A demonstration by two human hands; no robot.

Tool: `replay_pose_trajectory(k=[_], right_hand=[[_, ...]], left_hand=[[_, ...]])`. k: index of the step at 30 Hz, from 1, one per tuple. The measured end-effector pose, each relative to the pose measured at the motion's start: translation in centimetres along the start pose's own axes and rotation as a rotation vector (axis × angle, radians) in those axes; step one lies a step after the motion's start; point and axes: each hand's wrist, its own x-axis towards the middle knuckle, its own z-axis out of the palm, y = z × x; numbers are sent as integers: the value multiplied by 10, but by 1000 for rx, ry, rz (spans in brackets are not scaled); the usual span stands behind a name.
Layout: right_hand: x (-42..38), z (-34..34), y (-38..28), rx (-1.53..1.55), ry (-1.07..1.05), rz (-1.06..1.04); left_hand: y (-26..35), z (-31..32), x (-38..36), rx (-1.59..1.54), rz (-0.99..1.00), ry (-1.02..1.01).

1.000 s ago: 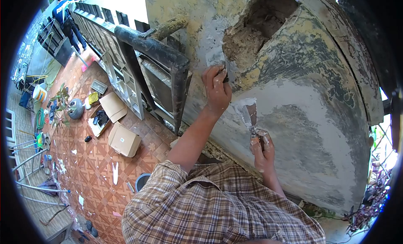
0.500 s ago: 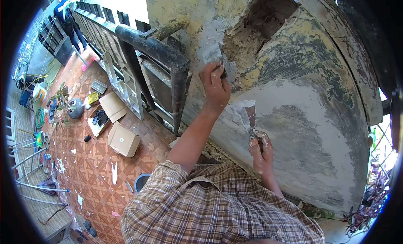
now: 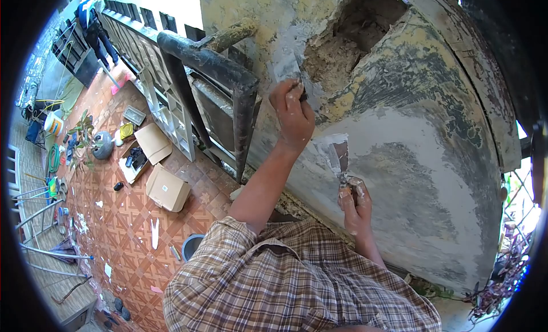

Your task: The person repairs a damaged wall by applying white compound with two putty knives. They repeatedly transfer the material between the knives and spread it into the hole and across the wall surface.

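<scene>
My left hand (image 3: 293, 116) is closed on a flat metal scraper (image 3: 284, 67), its blade lying against the wall (image 3: 399, 183) below and left of a broken hole (image 3: 365, 23). Wet grey-white filler (image 3: 292, 39) is smeared around that blade. Lower and to the right, my right hand (image 3: 356, 209) grips a putty knife (image 3: 341, 155) by its handle, blade upward. White putty coats the left part and top edge of this blade. Both hands are spotted with putty. A broad pale patch of filler covers much of the curved wall beside them.
A dark metal gate frame (image 3: 211, 66) stands close left of my left arm. On the tiled floor lie opened cardboard boxes (image 3: 168, 188), a blue-grey bucket (image 3: 193, 246) and a round grey pot (image 3: 103, 145). Another person (image 3: 96, 29) stands far back at the upper left.
My left hand and its scraper have shifted slightly up and left along the wall. My right hand is nearly still. The far person has shifted a little.
</scene>
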Motion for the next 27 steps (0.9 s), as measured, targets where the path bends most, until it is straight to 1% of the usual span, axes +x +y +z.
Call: replay_pose_trajectory(k=[1, 3, 5, 6, 8, 12, 14, 16, 18, 20, 24, 26, 27], right_hand=[[-1, 0, -1, 32, 28, 41], [-1, 0, -1, 29, 30, 45], [0, 0, -1, 25, 34, 44], [-1, -1, -1, 32, 41, 39], [-1, -1, -1, 40, 48, 38], [-2, -1, -6, 132, 74, 18], [0, 0, -10, 168, 88, 7], [1, 0, -14, 214, 108, 9], [2, -1, -13, 208, 105, 8], [2, -1, -12, 200, 104, 12], [2, 0, -6, 178, 88, -2], [2, -1, -5, 170, 90, -8], [2, -2, -4, 151, 73, -22]], left_hand=[[1, -1, -8, -14, -7, -35], [1, -6, -21, -29, -14, -72], [-1, -9, -28, -123, -8, 2], [-2, -9, -27, -124, -8, 2], [-4, -9, -24, -125, -49, 72], [-12, -2, -17, -65, -10, 51], [-12, -3, -25, -9, 31, -50], [-10, -8, -36, -44, 23, -54], [-11, -9, -38, -79, 14, -60], [-9, -8, -34, -51, -31, 23], [-7, -1, -20, -23, -54, 33], [-3, -4, -24, -7, -30, -66], [-2, -7, -26, -8, -28, -63]])
